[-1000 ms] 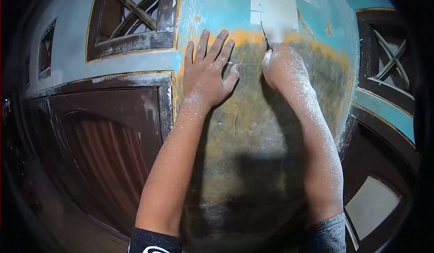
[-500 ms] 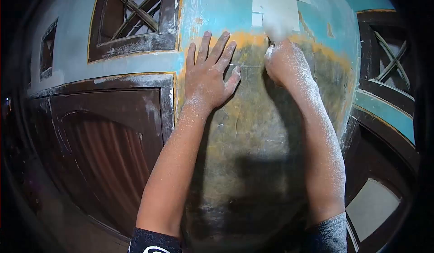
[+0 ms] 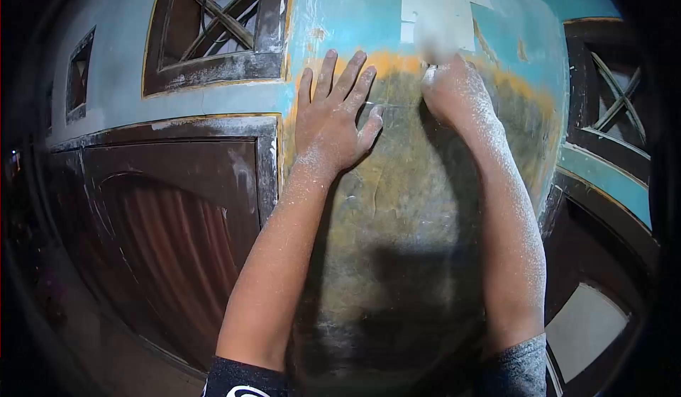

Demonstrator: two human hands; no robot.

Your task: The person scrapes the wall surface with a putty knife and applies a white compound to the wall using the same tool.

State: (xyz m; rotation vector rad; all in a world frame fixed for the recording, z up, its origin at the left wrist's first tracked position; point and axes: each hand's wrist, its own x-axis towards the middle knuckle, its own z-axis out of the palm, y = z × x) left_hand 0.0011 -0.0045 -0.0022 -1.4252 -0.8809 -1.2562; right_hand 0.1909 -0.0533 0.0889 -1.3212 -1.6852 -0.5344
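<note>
Left of and below the white patch [image 3: 445, 3], your left hand [image 3: 328, 124] lay flat on the wall [image 3: 397, 205], fingers apart, probably bracing you. Just under it, your right hand [image 3: 457, 93] was closed round a blurred tool [image 3: 434, 40], seemingly for control at its lower edge.

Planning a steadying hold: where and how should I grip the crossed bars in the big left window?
Probably the bar slanting down to the right, midway between the crossing and its lower end. Come from the front, fingers set across the slant; gaps above and below seem to leave room. How firmly it is fixed, I can't tell.
</note>
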